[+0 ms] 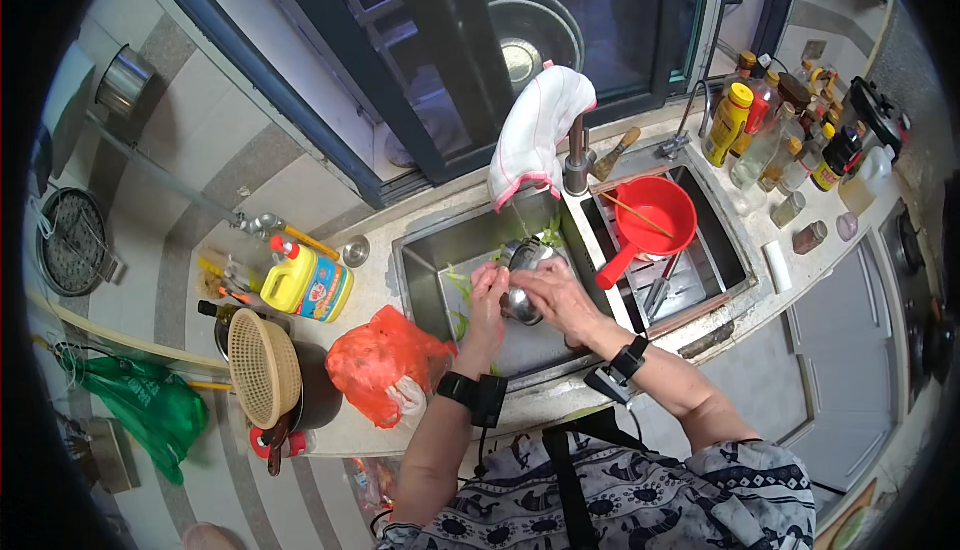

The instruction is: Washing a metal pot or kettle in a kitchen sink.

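Both hands are over the left basin of a steel sink point(424, 268). My left hand point(487, 291) grips the left edge of a shiny rounded metal vessel point(525, 306). Against the vessel's upper right side lies my right hand point(559, 295), its fingers bent over the metal. What the vessel holds cannot be made out. Green leafy scraps point(457, 283) lie in the basin to the left and behind the hands. A white cloth with a pink edge point(536, 126) hangs over the faucet point(577, 160), just above the basin.
Right of the basin, a red plastic dipper point(656, 212) with a wooden stick rests over the second basin. Bottles, including a yellow one point(727, 123), crowd the right counter. At left are an orange plastic bag point(386, 362), a yellow detergent jug point(307, 283) and a beige plastic strainer point(262, 370).
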The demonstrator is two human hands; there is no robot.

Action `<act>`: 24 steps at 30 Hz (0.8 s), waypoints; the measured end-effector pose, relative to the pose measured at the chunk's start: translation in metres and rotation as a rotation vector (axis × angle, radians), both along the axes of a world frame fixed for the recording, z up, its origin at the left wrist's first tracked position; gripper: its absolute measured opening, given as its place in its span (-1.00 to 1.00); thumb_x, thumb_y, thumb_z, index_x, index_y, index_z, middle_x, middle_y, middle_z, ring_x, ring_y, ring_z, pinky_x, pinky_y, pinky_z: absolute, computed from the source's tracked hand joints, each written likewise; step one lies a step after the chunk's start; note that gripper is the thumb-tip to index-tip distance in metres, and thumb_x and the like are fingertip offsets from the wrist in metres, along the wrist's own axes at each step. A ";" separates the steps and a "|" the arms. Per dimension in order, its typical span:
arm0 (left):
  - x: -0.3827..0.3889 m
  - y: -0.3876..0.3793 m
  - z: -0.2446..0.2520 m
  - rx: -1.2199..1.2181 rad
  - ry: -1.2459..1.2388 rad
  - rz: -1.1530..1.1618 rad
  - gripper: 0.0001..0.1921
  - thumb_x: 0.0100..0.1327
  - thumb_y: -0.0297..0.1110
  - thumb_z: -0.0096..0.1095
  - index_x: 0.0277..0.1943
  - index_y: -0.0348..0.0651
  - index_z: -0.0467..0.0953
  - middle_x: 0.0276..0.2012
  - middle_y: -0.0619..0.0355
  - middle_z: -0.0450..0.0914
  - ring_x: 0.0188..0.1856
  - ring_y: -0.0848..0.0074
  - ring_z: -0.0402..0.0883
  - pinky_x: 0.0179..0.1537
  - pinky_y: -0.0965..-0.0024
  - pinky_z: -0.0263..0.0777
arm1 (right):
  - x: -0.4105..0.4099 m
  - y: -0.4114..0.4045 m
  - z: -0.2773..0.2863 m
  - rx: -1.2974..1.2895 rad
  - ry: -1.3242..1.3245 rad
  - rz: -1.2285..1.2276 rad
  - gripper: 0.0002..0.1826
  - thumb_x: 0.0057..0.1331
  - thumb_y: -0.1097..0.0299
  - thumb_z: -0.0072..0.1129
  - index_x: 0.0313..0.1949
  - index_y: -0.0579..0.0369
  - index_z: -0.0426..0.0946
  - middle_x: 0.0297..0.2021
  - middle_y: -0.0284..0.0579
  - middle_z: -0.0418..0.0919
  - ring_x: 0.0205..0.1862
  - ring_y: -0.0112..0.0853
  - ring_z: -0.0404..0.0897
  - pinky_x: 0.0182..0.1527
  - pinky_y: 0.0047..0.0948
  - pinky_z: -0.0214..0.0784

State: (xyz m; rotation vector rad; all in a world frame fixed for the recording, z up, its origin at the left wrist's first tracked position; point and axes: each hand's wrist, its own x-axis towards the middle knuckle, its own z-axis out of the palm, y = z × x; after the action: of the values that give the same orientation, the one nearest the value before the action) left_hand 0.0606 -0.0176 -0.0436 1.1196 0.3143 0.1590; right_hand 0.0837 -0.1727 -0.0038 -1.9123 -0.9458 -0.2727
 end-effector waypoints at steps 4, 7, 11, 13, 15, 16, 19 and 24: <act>0.001 -0.007 0.006 -0.003 0.022 -0.011 -0.77 0.19 -0.40 0.13 -0.11 -0.22 0.35 -0.23 0.34 0.28 -0.24 0.71 0.27 -0.18 0.63 0.15 | 0.007 -0.001 -0.008 0.007 -0.046 -0.090 -0.61 -0.08 0.66 0.07 -0.18 0.13 0.50 -0.16 -0.14 0.52 -0.21 -0.17 0.38 -0.10 -0.36 0.30; -0.002 0.004 0.006 -0.008 -0.003 0.056 -0.76 0.19 -0.40 0.12 -0.09 -0.19 0.32 -0.32 0.34 0.32 -0.30 0.73 0.27 -0.22 0.66 0.15 | -0.001 0.006 0.004 0.011 0.008 0.034 -0.60 -0.04 0.64 0.08 -0.13 0.09 0.49 -0.11 -0.16 0.50 -0.24 -0.18 0.37 -0.12 -0.36 0.31; -0.002 -0.005 0.013 0.073 -0.009 -0.012 -0.75 0.20 -0.40 0.12 -0.09 -0.18 0.30 -0.40 0.36 0.32 -0.35 0.76 0.26 -0.26 0.68 0.14 | 0.012 0.000 -0.007 -0.062 -0.105 -0.091 -0.64 -0.04 0.59 0.10 -0.17 0.12 0.51 -0.17 -0.16 0.53 -0.20 -0.18 0.38 -0.12 -0.36 0.32; -0.003 -0.005 0.013 0.060 -0.009 -0.006 -0.76 0.20 -0.40 0.12 -0.09 -0.18 0.30 -0.40 0.37 0.32 -0.36 0.76 0.26 -0.28 0.68 0.14 | 0.006 0.006 -0.004 -0.062 -0.085 -0.067 -0.67 -0.03 0.54 0.09 -0.19 0.14 0.51 -0.19 -0.16 0.53 -0.20 -0.16 0.39 -0.14 -0.35 0.33; -0.007 -0.004 0.013 0.010 -0.011 0.011 -0.76 0.20 -0.40 0.12 -0.10 -0.18 0.30 -0.41 0.37 0.32 -0.36 0.76 0.26 -0.28 0.68 0.14 | 0.002 0.007 0.000 0.014 0.000 0.040 -0.66 -0.05 0.56 0.08 -0.19 0.16 0.51 -0.19 -0.17 0.53 -0.20 -0.15 0.39 -0.13 -0.36 0.34; -0.006 -0.004 0.013 0.010 -0.011 0.011 -0.76 0.20 -0.40 0.12 -0.10 -0.18 0.30 -0.41 0.37 0.32 -0.36 0.76 0.26 -0.28 0.68 0.14 | 0.008 0.004 0.000 0.014 0.000 0.040 -0.66 -0.05 0.56 0.08 -0.19 0.16 0.51 -0.19 -0.17 0.53 -0.20 -0.15 0.39 -0.13 -0.36 0.34; -0.006 -0.005 0.011 0.126 -0.004 -0.031 -0.75 0.20 -0.38 0.12 -0.09 -0.15 0.29 -0.41 0.37 0.32 -0.37 0.77 0.25 -0.31 0.68 0.13 | 0.019 -0.003 -0.004 -0.161 -0.140 -0.079 -0.70 0.01 0.59 0.06 -0.20 0.19 0.50 -0.18 -0.13 0.49 -0.16 -0.14 0.35 -0.09 -0.33 0.28; -0.005 -0.005 0.022 0.029 0.020 0.016 -0.74 0.19 -0.37 0.13 -0.09 -0.14 0.30 -0.41 0.37 0.32 -0.37 0.77 0.25 -0.31 0.69 0.11 | 0.003 0.010 0.006 0.020 0.002 -0.059 -0.69 0.00 0.58 0.08 -0.19 0.19 0.48 -0.19 -0.08 0.47 -0.10 -0.12 0.35 -0.06 -0.29 0.24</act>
State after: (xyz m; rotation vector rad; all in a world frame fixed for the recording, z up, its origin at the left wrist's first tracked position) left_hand 0.0561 -0.0222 -0.0211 1.1477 0.3397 0.1676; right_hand 0.0863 -0.1632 0.0021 -1.9236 -0.8836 -0.3135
